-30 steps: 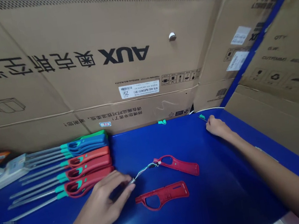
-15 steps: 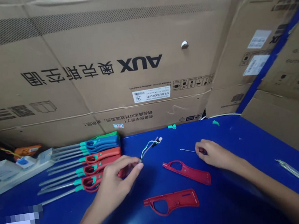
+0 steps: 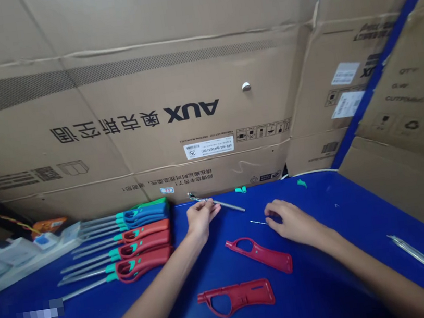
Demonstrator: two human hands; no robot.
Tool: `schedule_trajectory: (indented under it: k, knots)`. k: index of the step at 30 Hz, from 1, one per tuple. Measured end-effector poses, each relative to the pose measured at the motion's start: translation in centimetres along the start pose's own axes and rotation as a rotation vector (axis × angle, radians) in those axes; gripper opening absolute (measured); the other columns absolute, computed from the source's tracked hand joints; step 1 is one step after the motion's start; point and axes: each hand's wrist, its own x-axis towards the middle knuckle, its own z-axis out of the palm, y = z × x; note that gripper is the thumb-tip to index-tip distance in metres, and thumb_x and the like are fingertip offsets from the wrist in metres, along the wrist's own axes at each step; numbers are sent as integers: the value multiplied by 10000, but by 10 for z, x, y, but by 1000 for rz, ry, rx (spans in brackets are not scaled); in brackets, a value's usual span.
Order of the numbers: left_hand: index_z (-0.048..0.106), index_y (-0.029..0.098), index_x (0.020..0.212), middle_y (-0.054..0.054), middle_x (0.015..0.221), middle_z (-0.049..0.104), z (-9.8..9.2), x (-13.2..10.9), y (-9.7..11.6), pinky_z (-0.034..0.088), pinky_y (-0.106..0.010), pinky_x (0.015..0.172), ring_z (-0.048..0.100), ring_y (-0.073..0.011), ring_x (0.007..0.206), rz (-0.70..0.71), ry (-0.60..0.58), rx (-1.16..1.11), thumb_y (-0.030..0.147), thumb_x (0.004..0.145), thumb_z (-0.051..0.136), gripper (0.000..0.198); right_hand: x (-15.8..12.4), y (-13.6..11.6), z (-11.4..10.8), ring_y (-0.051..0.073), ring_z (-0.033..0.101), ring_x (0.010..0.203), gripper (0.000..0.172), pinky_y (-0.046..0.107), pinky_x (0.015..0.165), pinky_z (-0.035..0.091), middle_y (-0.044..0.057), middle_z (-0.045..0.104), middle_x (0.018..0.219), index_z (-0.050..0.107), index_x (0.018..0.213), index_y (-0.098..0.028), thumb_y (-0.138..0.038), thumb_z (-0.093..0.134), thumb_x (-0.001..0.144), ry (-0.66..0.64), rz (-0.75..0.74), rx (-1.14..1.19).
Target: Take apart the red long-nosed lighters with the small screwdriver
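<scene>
Near the back of the blue table, my left hand point(image 3: 200, 219) is closed around a thin metal tube point(image 3: 231, 207) with loose wires point(image 3: 195, 197) at its left end. My right hand point(image 3: 292, 222) is closed on a thin metal rod point(image 3: 258, 222) whose tip points left; its other end is hidden in the fingers. Between and below the hands lie two red lighter shell halves, one upper half point(image 3: 272, 257) slanting down to the right and one lower half point(image 3: 254, 294) with its inside facing up.
Several assembled lighters point(image 3: 145, 242) in red, orange, blue and green lie stacked at left, beside a white power strip point(image 3: 20, 257). Small green pieces point(image 3: 240, 190) lie along the back. Several thin metal tubes point(image 3: 414, 251) rest at right. Cardboard point(image 3: 138, 85) walls the table.
My left hand has moved away from me and slightly right with the tube, which now points right. My right hand keeps the rod. The view has shifted slightly.
</scene>
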Motion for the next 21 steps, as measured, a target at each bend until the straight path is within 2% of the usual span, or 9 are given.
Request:
schedule_trajectory:
  k: [4,7,10,13,15,18,21]
  knots:
    - [576,141,1151,-74,1104,620,3,10,-18,563,-362,758,637,-182,904,-58,79,74,299,934,572,269,12,5,0,218,599,934,193,303,814,442,92,640,987,629,1007,-166,-232,489,891,-60,21,-51]
    - [557,150,1196,-90,1175,595,1,14,-21,548,-406,815,621,-211,979,-22,103,144,315,930,574,313,27,5,-2,245,596,1022,287,324,874,430,132,640,1089,623,1134,-139,-205,484,892,-80,18,-82]
    - [565,148,1178,-83,1152,605,-5,12,-25,554,-393,797,628,-201,956,58,64,276,317,933,571,298,46,2,-1,278,584,1089,387,353,905,419,167,619,1169,576,1261,-133,-189,467,894,-100,10,-119]
    - [613,109,1069,-81,998,659,-13,5,-25,566,-377,773,658,-189,871,188,-21,491,258,910,601,218,65,-4,6,293,585,1098,466,367,892,423,180,605,1194,509,1357,-160,-169,430,898,-112,-5,-153]
    - [648,110,1006,-97,966,684,-17,1,-22,546,-413,860,663,-216,922,317,-83,674,177,847,648,172,78,-8,11,298,589,1089,508,370,879,426,190,598,1190,467,1399,-167,-150,412,894,-110,-15,-176]
    - [671,161,1043,-113,1205,644,-21,-1,-15,384,-455,1082,525,-274,1223,531,-176,970,127,764,666,281,89,-15,18,315,586,1080,525,380,857,432,216,584,1175,465,1402,-151,-128,407,880,-94,-16,-209]
    - [651,132,1105,-149,1333,567,-19,5,-13,256,-478,1148,403,-306,1336,655,-237,1252,190,803,609,310,90,-19,19,315,587,1058,501,381,840,436,217,579,1151,497,1373,-155,-125,395,883,-71,-13,-225]
